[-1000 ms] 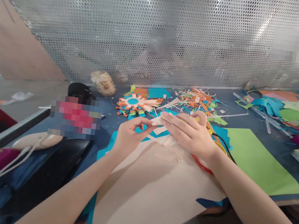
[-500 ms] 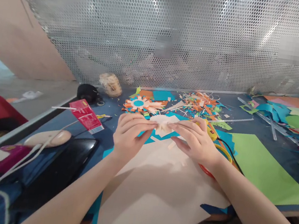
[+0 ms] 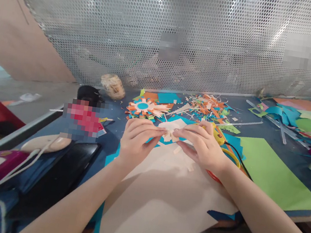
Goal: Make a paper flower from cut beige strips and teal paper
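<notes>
Between my fingertips is a small cream paper flower [image 3: 169, 133] with a cut, petal-like edge. My left hand [image 3: 139, 139] pinches its left side and my right hand [image 3: 202, 145] pinches its right side. Under both hands lies a large cream paper sheet [image 3: 156, 210], with blue paper beneath it and a few small cream scraps on top. Just beyond the hands sits an orange, cream and blue fringed paper flower [image 3: 144, 106]. Close to my right hand is a yellow glue gun [image 3: 219, 135] with a black cord, partly hidden, along with yellow and red scissor-like handles [image 3: 231, 158].
Colourful paper clippings [image 3: 207, 108] are heaped at the back. Green paper [image 3: 274, 173] lies right, beyond it paper pieces and clear glue sticks [image 3: 283, 133]. A black phone-like slab [image 3: 58, 180], computer mouse [image 3: 48, 143] and white cables stand left. A perforated metal panel [image 3: 128, 23] rises behind.
The small cream paper flower is tilted and folded a little differently between my fingers, with its cut edge showing more. Both hands stay nearly in place; the view shifts slightly.
</notes>
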